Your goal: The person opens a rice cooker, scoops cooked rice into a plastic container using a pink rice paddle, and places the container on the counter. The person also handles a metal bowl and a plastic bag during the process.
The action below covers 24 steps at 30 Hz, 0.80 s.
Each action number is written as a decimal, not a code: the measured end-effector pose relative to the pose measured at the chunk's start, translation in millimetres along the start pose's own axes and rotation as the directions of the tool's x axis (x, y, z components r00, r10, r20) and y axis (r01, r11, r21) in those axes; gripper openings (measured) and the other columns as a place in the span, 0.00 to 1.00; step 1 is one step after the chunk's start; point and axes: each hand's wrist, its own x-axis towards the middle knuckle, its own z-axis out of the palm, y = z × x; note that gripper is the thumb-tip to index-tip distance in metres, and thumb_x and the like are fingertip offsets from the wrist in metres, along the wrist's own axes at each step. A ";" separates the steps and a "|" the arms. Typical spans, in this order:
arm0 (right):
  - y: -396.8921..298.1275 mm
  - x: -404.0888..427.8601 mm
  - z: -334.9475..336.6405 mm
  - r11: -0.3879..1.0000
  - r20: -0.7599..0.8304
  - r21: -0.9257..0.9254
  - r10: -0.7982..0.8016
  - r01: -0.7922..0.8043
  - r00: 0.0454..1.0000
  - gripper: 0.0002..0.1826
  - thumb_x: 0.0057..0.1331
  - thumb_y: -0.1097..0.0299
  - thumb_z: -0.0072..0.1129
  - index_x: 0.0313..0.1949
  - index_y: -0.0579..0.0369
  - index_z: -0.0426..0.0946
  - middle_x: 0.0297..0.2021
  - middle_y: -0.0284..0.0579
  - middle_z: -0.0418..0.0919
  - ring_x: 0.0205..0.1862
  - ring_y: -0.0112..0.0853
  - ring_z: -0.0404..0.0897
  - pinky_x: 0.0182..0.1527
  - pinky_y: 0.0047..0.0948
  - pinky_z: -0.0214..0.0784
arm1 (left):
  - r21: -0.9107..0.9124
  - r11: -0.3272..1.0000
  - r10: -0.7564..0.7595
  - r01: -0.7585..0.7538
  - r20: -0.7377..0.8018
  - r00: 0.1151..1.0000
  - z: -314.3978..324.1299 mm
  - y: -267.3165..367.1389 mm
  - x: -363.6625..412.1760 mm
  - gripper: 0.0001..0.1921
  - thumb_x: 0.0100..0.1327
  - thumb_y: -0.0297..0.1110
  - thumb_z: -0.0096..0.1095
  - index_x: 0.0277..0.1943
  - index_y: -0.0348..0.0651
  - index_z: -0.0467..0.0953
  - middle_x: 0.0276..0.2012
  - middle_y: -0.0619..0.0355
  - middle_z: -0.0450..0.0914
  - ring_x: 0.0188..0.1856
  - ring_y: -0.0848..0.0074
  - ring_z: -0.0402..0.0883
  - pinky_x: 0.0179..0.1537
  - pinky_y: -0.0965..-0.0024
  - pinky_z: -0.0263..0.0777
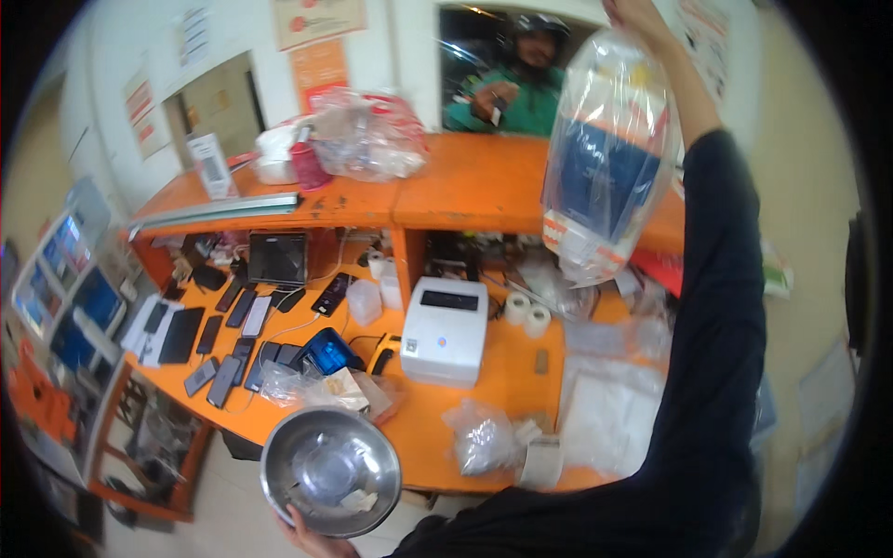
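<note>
My left hand (312, 536) grips the near rim of a round stainless steel bowl (279, 446), held just off the front edge of the orange desk. Small paper scraps (360, 499) lie in the bottom of the bowl. At the top of the view, my right hand (633, 19) is raised and closed around the gathered top of a clear plastic bag (614, 77). A dark blue package (605, 178) and other printed packaging show through the plastic. The bag hangs in front of the raised counter (474, 181) and hides part of it.
A person (516, 97) in a helmet and green jacket stands behind the window opening, holding something small. A white label printer (446, 335) stands on the desk. Several phones (222, 381) lie to its left. Paper rolls (536, 321), a plastic bundle (484, 439) and plastic sheets (610, 418) lie right.
</note>
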 end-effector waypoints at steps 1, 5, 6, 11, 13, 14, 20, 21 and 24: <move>17.4 4.9 11.0 0.970 -0.047 -0.167 -0.185 0.174 0.982 0.15 0.61 0.59 0.40 0.40 0.51 0.72 0.14 0.37 0.66 0.17 0.26 0.64 0.23 0.27 0.57 | 0.085 0.995 0.059 -0.053 -0.070 0.996 -5.0 2.2 -1.2 0.24 0.59 0.34 0.52 0.57 0.36 0.59 0.52 0.46 0.65 0.51 0.62 0.67 0.51 0.60 0.63; 45.1 -3.8 92.5 0.936 -0.135 -0.198 -0.321 0.292 0.937 0.13 0.58 0.64 0.41 0.31 0.56 0.73 0.29 0.54 0.74 0.35 0.48 0.72 0.39 0.40 0.62 | 0.216 0.972 0.156 -0.089 -0.317 0.935 -8.5 29.2 -19.0 0.23 0.58 0.33 0.54 0.54 0.30 0.61 0.50 0.43 0.65 0.48 0.61 0.68 0.48 0.60 0.65; 58.7 -1.1 105.4 0.932 -0.124 -0.179 -0.339 0.315 0.933 0.13 0.58 0.63 0.40 0.32 0.55 0.73 0.30 0.54 0.74 0.36 0.47 0.73 0.40 0.40 0.62 | 0.212 0.973 0.166 -0.096 -0.343 0.925 -13.8 30.6 -19.8 0.23 0.58 0.33 0.54 0.54 0.30 0.61 0.50 0.43 0.65 0.48 0.61 0.68 0.48 0.60 0.65; 40.7 6.2 115.0 0.826 0.095 -0.548 -0.095 0.132 0.991 0.15 0.56 0.58 0.48 0.41 0.50 0.72 0.35 0.50 0.74 0.39 0.43 0.74 0.44 0.35 0.62 | 0.130 0.967 0.251 -0.219 -0.352 0.902 -25.5 27.8 -23.5 0.22 0.62 0.32 0.47 0.58 0.39 0.57 0.53 0.49 0.64 0.53 0.64 0.66 0.53 0.62 0.61; 29.8 -13.2 118.7 0.653 -0.022 -0.753 -0.145 0.079 0.989 0.25 0.54 0.51 0.52 0.49 0.47 0.66 0.47 0.50 0.68 0.47 0.47 0.69 0.51 0.42 0.57 | 0.124 0.972 0.234 -0.202 -0.364 0.902 -19.8 20.8 -15.2 0.23 0.61 0.32 0.49 0.58 0.38 0.57 0.53 0.49 0.64 0.53 0.65 0.67 0.53 0.62 0.61; 7.1 -51.4 121.6 0.567 -0.157 -0.824 -0.213 -0.009 0.964 0.31 0.52 0.47 0.54 0.54 0.45 0.62 0.54 0.51 0.63 0.53 0.49 0.65 0.54 0.49 0.53 | 0.108 0.974 0.227 -0.202 -0.364 0.903 -17.1 20.1 -12.7 0.23 0.60 0.32 0.50 0.57 0.37 0.58 0.53 0.49 0.64 0.52 0.65 0.67 0.53 0.62 0.61; -46.3 -240.2 190.6 0.778 -0.159 -0.610 0.066 -0.151 0.985 0.50 0.44 0.48 0.64 0.63 0.37 0.44 0.63 0.59 0.36 0.63 0.59 0.39 0.57 0.63 0.37 | 0.025 0.976 0.218 -0.218 -0.214 0.952 22.4 16.6 -7.5 0.19 0.61 0.29 0.48 0.55 0.36 0.61 0.49 0.52 0.68 0.49 0.70 0.70 0.49 0.68 0.65; -31.9 -248.1 191.2 0.773 -0.151 -0.617 0.064 -0.145 0.986 0.50 0.44 0.48 0.64 0.63 0.37 0.44 0.63 0.59 0.36 0.63 0.59 0.39 0.57 0.63 0.37 | -0.007 0.984 0.175 -0.179 -0.165 0.970 31.3 16.0 -6.8 0.18 0.61 0.28 0.48 0.54 0.37 0.62 0.48 0.53 0.69 0.48 0.71 0.70 0.48 0.69 0.65; 16.2 -255.6 192.9 0.899 -0.273 -0.426 -0.237 0.104 0.932 0.49 0.44 0.47 0.65 0.63 0.37 0.46 0.62 0.63 0.36 0.62 0.62 0.38 0.58 0.59 0.38 | -0.043 0.996 0.080 -0.083 -0.075 0.994 40.6 12.5 -7.1 0.16 0.60 0.27 0.49 0.52 0.39 0.64 0.45 0.56 0.72 0.46 0.74 0.72 0.46 0.71 0.66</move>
